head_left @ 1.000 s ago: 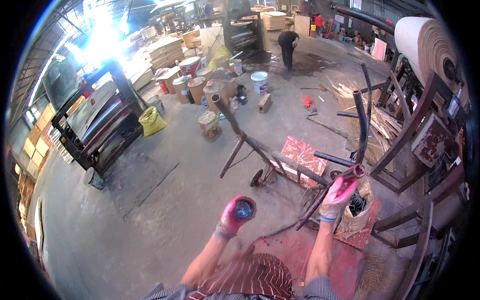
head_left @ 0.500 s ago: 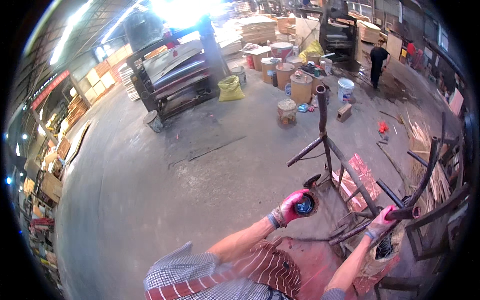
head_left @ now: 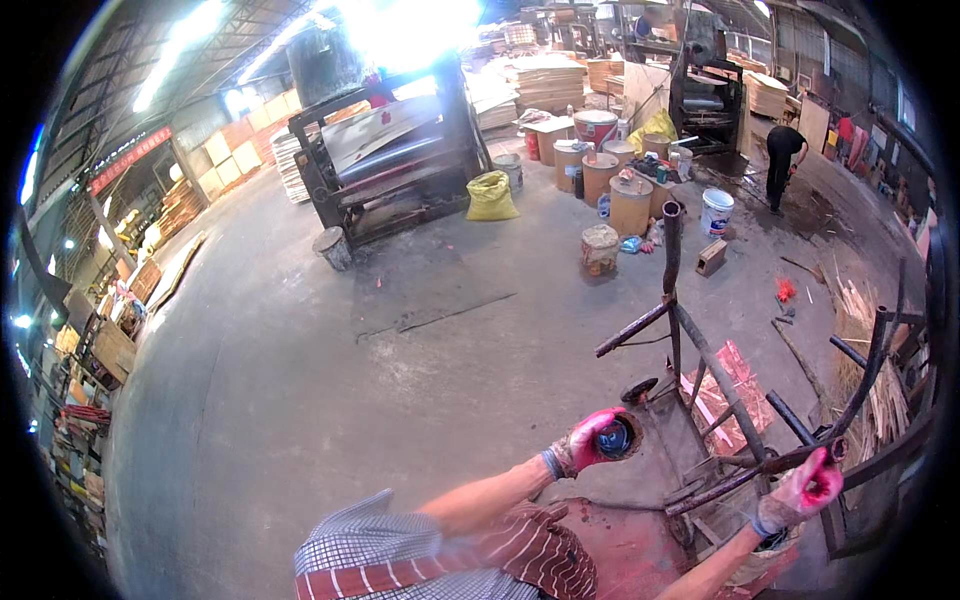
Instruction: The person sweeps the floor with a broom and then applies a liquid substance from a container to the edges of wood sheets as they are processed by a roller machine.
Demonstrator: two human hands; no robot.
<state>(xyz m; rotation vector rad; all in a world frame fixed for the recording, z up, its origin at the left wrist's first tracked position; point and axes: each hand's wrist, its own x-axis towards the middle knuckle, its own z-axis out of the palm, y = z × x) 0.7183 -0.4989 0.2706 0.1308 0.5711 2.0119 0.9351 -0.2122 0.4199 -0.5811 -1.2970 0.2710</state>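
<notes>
My left hand [head_left: 590,442], in a pink-stained glove, is closed around a round can [head_left: 617,437] with a brownish rim and a dark bluish inside. Its mouth faces up. My right hand [head_left: 802,490], gloved alike, is raised by the frame's right side with its fingers curled in. Whether anything small lies inside those fingers is hidden. A rusty metal tube frame [head_left: 708,360] stands in front of me, on the right. The end of one of its tubes [head_left: 838,449] shows just beyond my right hand.
A reddish board [head_left: 733,398] lies behind the frame. Wood strips [head_left: 862,340] are heaped at the right. Farther off stand a roller machine [head_left: 380,165], a yellow sack [head_left: 491,196], several drums [head_left: 630,206] and a white bucket [head_left: 716,212]. Another person [head_left: 782,165] bends over at the far right.
My right hand has come off the tube end and moved slightly right and down, its fingers now curled. My left hand still holds the can. The view has shifted a little.
</notes>
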